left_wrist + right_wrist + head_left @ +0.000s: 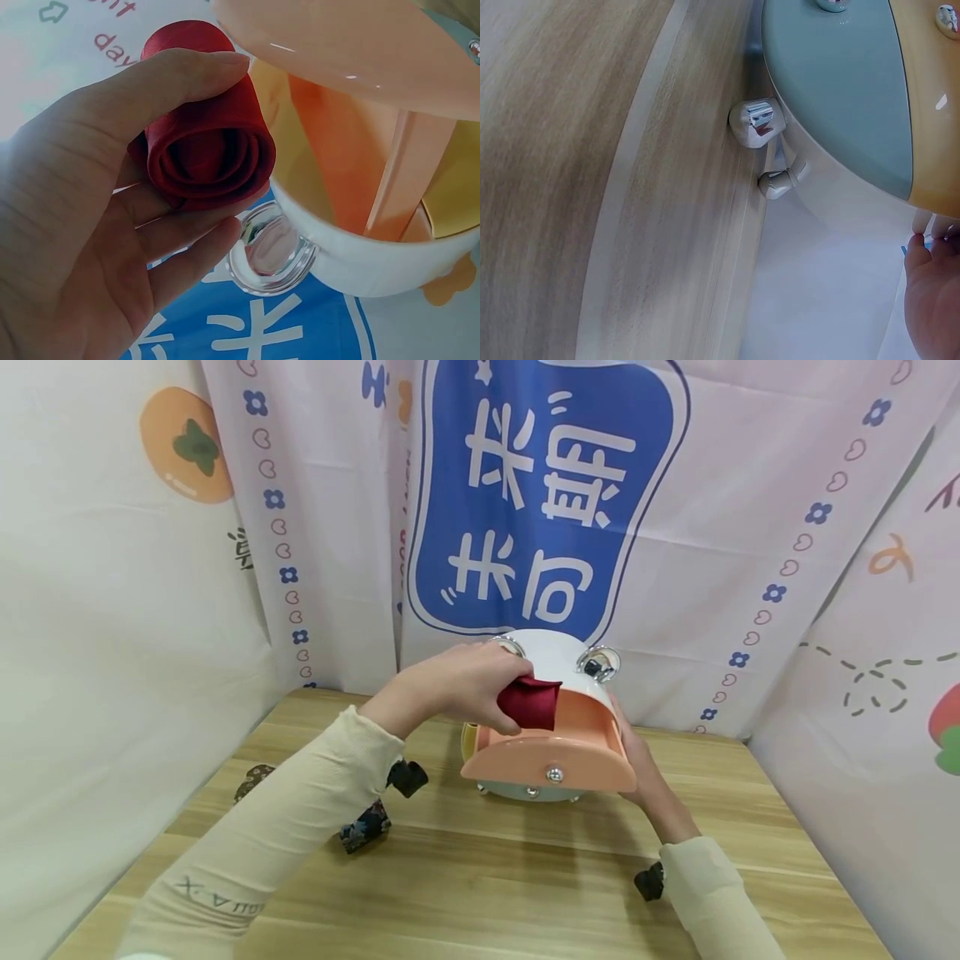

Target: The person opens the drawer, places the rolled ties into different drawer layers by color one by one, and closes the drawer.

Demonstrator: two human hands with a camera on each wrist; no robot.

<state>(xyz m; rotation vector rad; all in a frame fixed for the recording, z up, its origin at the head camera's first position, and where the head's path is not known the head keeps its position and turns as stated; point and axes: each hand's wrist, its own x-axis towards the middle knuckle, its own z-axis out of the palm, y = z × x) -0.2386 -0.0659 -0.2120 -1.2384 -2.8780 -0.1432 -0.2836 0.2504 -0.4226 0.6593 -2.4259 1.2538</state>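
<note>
In the head view my left hand [476,685] pinches a rolled-up red necktie [529,703] just above the open peach drawer [551,762]. The left wrist view shows the coil of the red necktie between thumb and fingers, beside the drawer's opening. The drawer belongs to a rounded white storage box [543,647] with shiny ring-like eyes on top, standing on small feet. My right hand [934,300] touches the box's right side with its fingertips; the box hides part of this hand in the head view.
On the wooden table [480,893], a dark floral roll [366,827] and a brown patterned roll [253,781] lie at the left, the latter partly behind my sleeve. Beneath the peach drawer is a blue-grey drawer [840,82]. Printed cloth walls [337,527] surround the table.
</note>
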